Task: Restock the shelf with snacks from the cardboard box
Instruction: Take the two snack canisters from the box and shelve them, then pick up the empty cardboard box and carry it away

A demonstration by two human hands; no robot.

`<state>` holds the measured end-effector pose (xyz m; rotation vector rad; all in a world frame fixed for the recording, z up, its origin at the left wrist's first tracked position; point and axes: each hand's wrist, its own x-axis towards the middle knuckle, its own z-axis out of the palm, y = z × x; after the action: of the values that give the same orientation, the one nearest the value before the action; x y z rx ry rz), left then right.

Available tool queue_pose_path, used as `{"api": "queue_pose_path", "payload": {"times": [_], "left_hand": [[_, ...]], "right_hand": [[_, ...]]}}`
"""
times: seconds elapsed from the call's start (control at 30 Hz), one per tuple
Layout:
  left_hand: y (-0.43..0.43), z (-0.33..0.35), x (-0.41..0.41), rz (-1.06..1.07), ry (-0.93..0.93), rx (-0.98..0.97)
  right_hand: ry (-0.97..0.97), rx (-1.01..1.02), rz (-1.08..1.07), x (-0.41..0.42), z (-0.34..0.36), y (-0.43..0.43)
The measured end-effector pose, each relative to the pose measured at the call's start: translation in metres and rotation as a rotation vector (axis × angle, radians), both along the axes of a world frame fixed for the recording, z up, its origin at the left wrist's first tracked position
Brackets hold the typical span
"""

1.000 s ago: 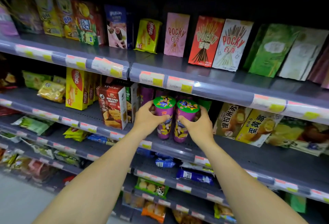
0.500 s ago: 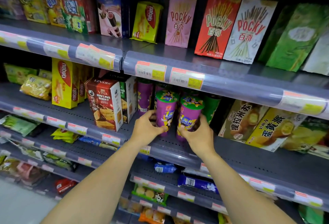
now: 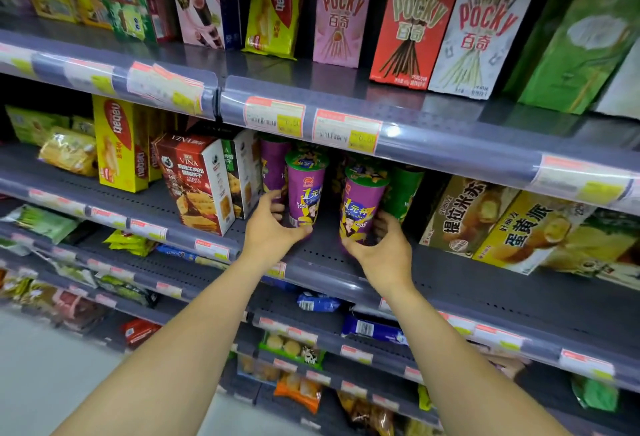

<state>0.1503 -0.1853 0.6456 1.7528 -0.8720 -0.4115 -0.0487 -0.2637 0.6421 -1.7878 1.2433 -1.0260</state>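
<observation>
Two purple chip cups with green lids stand on the grey middle shelf (image 3: 485, 283). My left hand (image 3: 268, 228) curls round the base of the left purple cup (image 3: 305, 190). My right hand (image 3: 381, 248) grips the bottom of the right purple cup (image 3: 362, 205). Behind them stand another purple cup (image 3: 273, 167) and a green cup (image 3: 403, 193), partly hidden under the upper shelf edge. The cardboard box is out of view.
A red VINA cracker box (image 3: 195, 183) and a yellow box (image 3: 119, 145) stand left of the cups; yellow cake boxes (image 3: 498, 224) lie to the right. Pocky boxes (image 3: 412, 20) fill the shelf above. Lower shelves hold small packets (image 3: 372, 330).
Both hands have pushed the two purple cups deeper onto the shelf and apart from each other, and have slid down to the cups' bases. The camera has moved closer.
</observation>
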Motion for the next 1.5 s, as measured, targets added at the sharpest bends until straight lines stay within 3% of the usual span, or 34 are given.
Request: {"api": "queue_pose_path", "payload": {"times": [0.17, 0.47, 0.6, 0.8, 1.03, 1.2, 1.5], "left_hand": [[0.037, 0.004, -0.022, 0.032, -0.001, 0.046], [0.127, -0.029, -0.072, 0.03, 0.034, 0.172], [0.162, -0.065, -0.1, 0.019, 0.082, 0.3], [0.205, -0.151, -0.148, 0.067, 0.141, 0.44], [0.238, -0.34, -0.177, 0.126, 0.337, 0.726], [0.236, -0.49, -0.187, -0.049, 0.327, 0.954], [0.242, -0.756, -0.189, 0.0, 0.232, 1.257]], "right_hand": [[0.064, 0.035, -0.062, -0.021, 0.006, 0.034], [0.206, -0.031, 0.065, -0.063, -0.009, 0.116], [0.23, 0.016, 0.149, -0.093, -0.05, 0.138], [0.533, 0.176, 0.226, -0.154, -0.159, 0.137], [0.88, 0.345, 0.224, -0.208, -0.329, 0.132], [1.075, 0.461, 0.234, -0.229, -0.475, 0.135], [1.038, 0.635, 0.049, -0.257, -0.722, 0.151]]}}
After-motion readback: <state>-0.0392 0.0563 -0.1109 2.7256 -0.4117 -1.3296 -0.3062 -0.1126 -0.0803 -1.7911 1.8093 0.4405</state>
